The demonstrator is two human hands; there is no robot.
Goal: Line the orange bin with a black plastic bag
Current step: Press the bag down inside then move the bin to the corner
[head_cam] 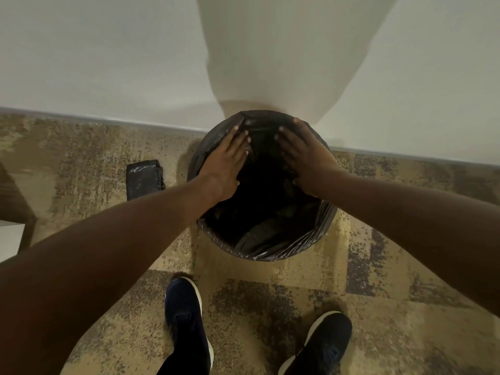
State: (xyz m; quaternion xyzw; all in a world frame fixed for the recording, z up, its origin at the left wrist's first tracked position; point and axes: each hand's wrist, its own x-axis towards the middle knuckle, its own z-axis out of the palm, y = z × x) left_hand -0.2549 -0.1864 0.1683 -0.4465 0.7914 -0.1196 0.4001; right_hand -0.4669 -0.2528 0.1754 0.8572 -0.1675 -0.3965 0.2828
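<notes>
A round bin stands on the carpet against the wall, wrapped in a black plastic bag (270,247) that is folded over its rim and hangs down inside. No orange of the bin shows. My left hand (226,163) lies flat, fingers spread, on the bag at the left far side of the opening. My right hand (305,158) lies flat on the bag at the right far side, fingertips near the far rim. Neither hand closes around the plastic.
A folded pack of black bags (144,178) lies on the carpet left of the bin. A rounded white column (284,63) rises behind the bin against the white wall. My two dark shoes (186,320) stand in front. Dark furniture (13,201) sits at the left edge.
</notes>
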